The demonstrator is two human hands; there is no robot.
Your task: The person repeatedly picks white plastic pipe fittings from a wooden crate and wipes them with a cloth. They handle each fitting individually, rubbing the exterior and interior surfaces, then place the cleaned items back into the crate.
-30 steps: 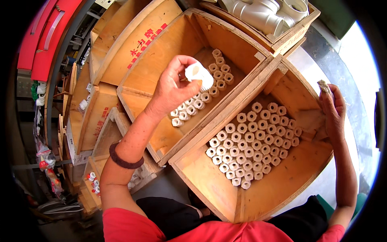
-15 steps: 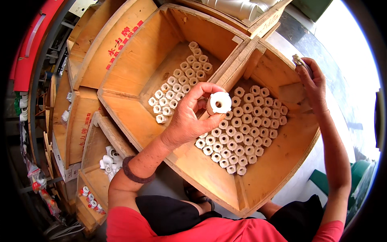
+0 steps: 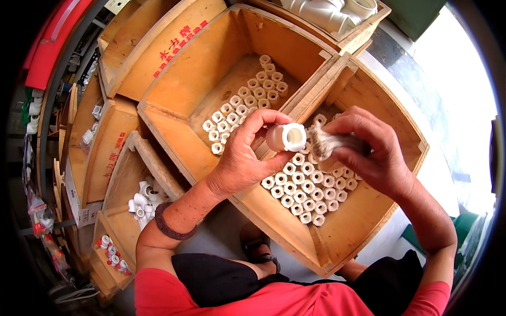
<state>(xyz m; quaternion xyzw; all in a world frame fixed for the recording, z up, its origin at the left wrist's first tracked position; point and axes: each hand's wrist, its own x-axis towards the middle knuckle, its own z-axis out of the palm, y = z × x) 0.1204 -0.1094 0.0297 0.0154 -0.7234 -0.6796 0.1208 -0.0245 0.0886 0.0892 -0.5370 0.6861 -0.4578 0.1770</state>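
Note:
My left hand (image 3: 237,163) grips a white plastic fitting (image 3: 279,138) between thumb and fingers, its round opening turned toward the right. My right hand (image 3: 379,152) is closed on a dingy, frayed brush or rag (image 3: 329,141), whose tip is just beside the fitting; contact is unclear. Beneath both hands is a wooden box (image 3: 342,242) holding several rows of white fittings (image 3: 300,195), partly hidden by my right hand. The adjoining wooden box (image 3: 174,95) to its upper left holds several similar fittings (image 3: 258,89).
Larger silvery-white pipe fittings (image 3: 321,16) fill a box at the top. More wooden bins (image 3: 113,158) stand at left, with white elbows (image 3: 142,205) and red-and-white pieces (image 3: 113,255). A red panel (image 3: 45,58) is at upper left, a green object (image 3: 416,237) at lower right.
My right hand has swung inward from the right box's edge to beside the fitting. My left hand moved down and right, then stayed near the middle, tilting the fitting's opening.

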